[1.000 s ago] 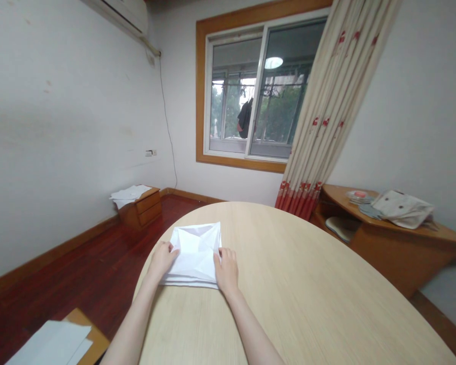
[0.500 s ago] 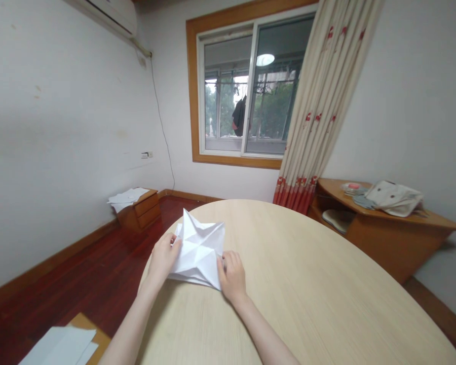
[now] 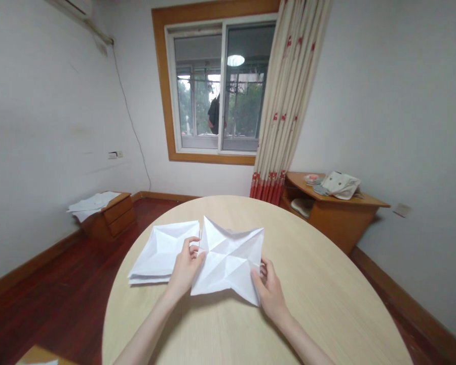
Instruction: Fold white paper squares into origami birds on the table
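Observation:
A creased sheet of white paper [image 3: 230, 261] is held between my two hands, its corners poking up and its folds crossing near the middle. My left hand [image 3: 188, 263] pinches the left edge with thumb and fingers. On the opposite edge, my right hand [image 3: 269, 284] grips the sheet, its fingertips partly hidden behind the paper. Just left of the held sheet lies a stack of creased white paper [image 3: 159, 251] on the round table, close beside my left hand.
The round wooden table [image 3: 319, 314] spreads below my hands. At the back left stands a small drawer cabinet [image 3: 117, 215] topped with papers. A wooden desk [image 3: 327, 218] at the right bears a cloth bag [image 3: 342, 185]. A curtain [image 3: 285, 111] hangs beside the window.
Both hands have carried the creased sheet rightward off the stack, which now shows on its left. The view has turned to the right.

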A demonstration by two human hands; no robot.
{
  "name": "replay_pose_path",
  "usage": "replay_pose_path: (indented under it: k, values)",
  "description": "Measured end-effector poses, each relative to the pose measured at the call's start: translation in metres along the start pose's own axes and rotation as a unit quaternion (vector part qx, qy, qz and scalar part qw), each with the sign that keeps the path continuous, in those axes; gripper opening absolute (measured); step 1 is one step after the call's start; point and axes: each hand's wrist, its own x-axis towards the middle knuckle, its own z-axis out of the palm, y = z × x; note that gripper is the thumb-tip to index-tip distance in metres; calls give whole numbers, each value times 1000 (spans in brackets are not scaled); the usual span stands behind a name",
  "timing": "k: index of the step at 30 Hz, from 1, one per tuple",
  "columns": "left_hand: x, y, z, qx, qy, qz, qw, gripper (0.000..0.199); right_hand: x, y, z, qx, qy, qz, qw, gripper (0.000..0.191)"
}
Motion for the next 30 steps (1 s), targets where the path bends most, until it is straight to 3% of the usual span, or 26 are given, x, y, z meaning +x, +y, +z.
replay_pose_path:
  k: [4, 7, 11, 17, 20, 25, 27, 30]
  values:
    - [-9, -15, 26, -6, -66, 1, 998, 47, -2, 9, -22, 27, 0, 17, 999, 47]
    - [-18, -27, 35, 11, -115, 39, 993, 54, -1, 17, -34, 13, 16, 15, 1000, 51]
    - [-27, -37, 36, 118, -118, 117, 979, 58, 1, 23, -47, -87, -14, 2, 996, 51]
    - [-28, -43, 33, 240, -97, 226, 939, 47, 3, 20, -56, -239, -79, -75, 965, 40]
    - [-28, -41, 32, 247, -130, 254, 926, 35, 1, 14, -57, -287, -107, -68, 950, 39]
    - [-30, -39, 32, 209, -226, 260, 915, 33, 0, 7, -60, -342, -95, -121, 927, 33]
    - [-31, -40, 32, 203, -247, 247, 915, 36, 0, 9, -62, -348, -81, -151, 922, 33]
    - [-33, -43, 32, 202, -263, 230, 915, 36, 0, 12, -65, -345, -110, -175, 916, 37]
